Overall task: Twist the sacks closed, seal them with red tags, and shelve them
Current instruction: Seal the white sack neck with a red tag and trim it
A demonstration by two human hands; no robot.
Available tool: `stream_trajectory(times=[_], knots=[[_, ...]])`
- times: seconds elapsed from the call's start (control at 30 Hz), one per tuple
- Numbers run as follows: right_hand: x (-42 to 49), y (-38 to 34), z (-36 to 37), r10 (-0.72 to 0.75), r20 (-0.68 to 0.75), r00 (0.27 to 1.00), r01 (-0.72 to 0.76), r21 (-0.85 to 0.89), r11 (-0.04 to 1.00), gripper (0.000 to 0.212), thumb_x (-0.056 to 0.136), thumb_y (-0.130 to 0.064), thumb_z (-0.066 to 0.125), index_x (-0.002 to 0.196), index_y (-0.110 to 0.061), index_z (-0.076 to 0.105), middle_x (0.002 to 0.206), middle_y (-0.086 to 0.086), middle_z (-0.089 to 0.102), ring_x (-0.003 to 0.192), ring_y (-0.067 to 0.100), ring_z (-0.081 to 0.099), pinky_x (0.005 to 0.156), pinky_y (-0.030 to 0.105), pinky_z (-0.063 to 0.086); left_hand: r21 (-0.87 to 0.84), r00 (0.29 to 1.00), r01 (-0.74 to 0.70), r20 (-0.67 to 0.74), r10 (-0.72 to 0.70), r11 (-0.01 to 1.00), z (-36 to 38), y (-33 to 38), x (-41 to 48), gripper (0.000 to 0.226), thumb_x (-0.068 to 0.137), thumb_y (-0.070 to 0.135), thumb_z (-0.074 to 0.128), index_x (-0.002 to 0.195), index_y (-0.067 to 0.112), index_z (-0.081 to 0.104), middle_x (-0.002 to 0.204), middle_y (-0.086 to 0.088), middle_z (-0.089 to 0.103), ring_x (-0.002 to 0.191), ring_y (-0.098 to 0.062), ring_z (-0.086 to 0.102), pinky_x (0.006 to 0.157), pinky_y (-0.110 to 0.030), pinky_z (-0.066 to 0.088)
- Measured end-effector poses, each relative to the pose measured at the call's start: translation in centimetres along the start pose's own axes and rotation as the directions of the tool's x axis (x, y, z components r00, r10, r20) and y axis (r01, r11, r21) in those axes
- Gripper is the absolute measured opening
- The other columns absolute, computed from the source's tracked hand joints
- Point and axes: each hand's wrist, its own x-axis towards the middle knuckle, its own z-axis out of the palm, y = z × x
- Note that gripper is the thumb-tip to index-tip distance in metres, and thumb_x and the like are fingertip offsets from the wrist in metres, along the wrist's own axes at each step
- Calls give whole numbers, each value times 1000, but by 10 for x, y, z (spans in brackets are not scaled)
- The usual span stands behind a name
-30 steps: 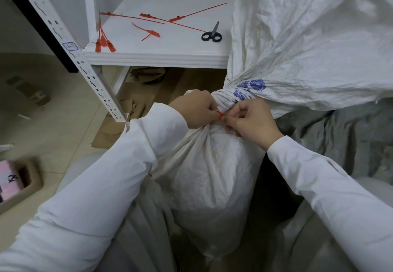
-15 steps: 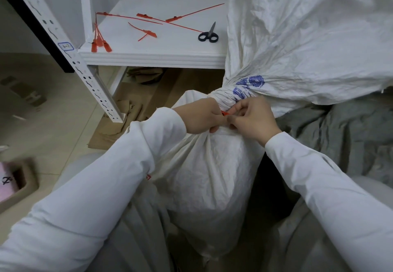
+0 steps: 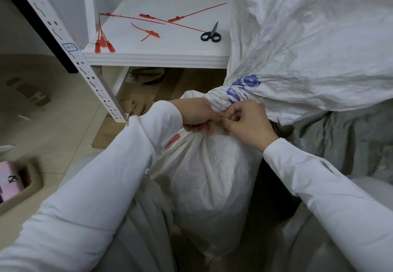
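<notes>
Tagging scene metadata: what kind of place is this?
Probably a storeroom or sorting room: white slotted-steel shelving holding loose red tags and scissors, a big white sack being sealed, flattened cardboard on the tiled floor.

It looked like a storeroom — a slotted metal shelving upright bore a handwritten label, red seal tags and scissors lay on the shelf, flattened cardboard on the tiled floor beside bulky sacks.
</notes>
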Motion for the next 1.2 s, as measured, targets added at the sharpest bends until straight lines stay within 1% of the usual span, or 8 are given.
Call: stream_trajectory(times=[0.3, 0.53, 0.77, 0.83, 0.9, 0.97, 1.1, 1.2], knots=[[5, 7, -2, 115, -11, 993, -112, 165, 980, 15, 75, -18, 80, 65, -14, 70, 62, 9, 70, 56, 18, 61, 64, 29, 48, -115, 977, -104, -199, 80, 988, 9, -2, 9, 40, 96, 26, 56, 57, 17, 50, 44, 6, 43, 34, -4, 38, 39, -17, 35], [15, 8, -5, 214, -18, 977, -206, 214, 955, 6, 74, -11, 78, 70, -13, 74, 64, 7, 71, 64, 18, 70, 76, 31, 58, -253, 967, -167, -232, 107, 953, 15, 2, 8, 47, 94, 19, 57, 50, 13, 43, 43, -1, 38, 35, -11, 31, 41, -21, 28], [13, 7, -7, 207, 80, 975, -221, 288, 932, 12, 76, -15, 80, 67, -15, 72, 62, 1, 71, 42, 1, 54, 52, 16, 44, -145, 954, -163, -276, 118, 976, -3, -6, 2, 43, 87, 28, 66, 52, 10, 50, 46, -1, 39, 39, -12, 32, 46, -23, 30], [11, 8, -6, 209, 109, 972, -233, 308, 922, 11, 76, -13, 80, 68, -16, 72, 65, 4, 72, 41, -1, 53, 51, 15, 42, -55, 874, -180, -466, 134, 982, -5, -12, 7, 33, 82, 30, 71, 59, 10, 57, 52, 2, 49, 46, -8, 40, 51, -22, 35], [10, 8, -6, 226, 124, 966, -255, 338, 906, 10, 75, -13, 80, 70, -18, 74, 68, 5, 73, 44, 1, 55, 53, 16, 43, 33, 727, -199, -666, 170, 979, -3, -16, 12, 26, 73, 33, 79, 73, 14, 61, 67, 7, 58, 59, -3, 49, 57, -20, 42], [10, 7, -6, 251, 123, 960, -280, 391, 877, 9, 75, -13, 80, 69, -17, 75, 67, 3, 74, 48, 4, 57, 54, 16, 43, 78, 672, -233, -707, 218, 969, 0, -19, 14, 35, 68, 37, 82, 88, 16, 62, 83, 7, 61, 70, -2, 51, 65, -22, 44], [10, 0, -8, 387, 71, 919, -364, 529, 767, 21, 76, -26, 79, 80, -5, 75, 73, 9, 73, 44, 8, 57, 41, 14, 37, 144, 767, -171, -602, 224, 975, 4, -16, 18, 41, 74, 41, 77, 96, 8, 66, 92, -5, 66, 84, -19, 60, 76, -34, 49], [10, -1, -8, 455, 70, 888, -401, 606, 688, 41, 76, -36, 79, 94, 0, 73, 87, 11, 75, 50, 12, 60, 46, 16, 39, 133, 795, -150, -574, 199, 980, 4, -14, 19, 42, 74, 41, 77, 96, 7, 66, 92, -9, 67, 86, -23, 62, 79, -40, 52]])
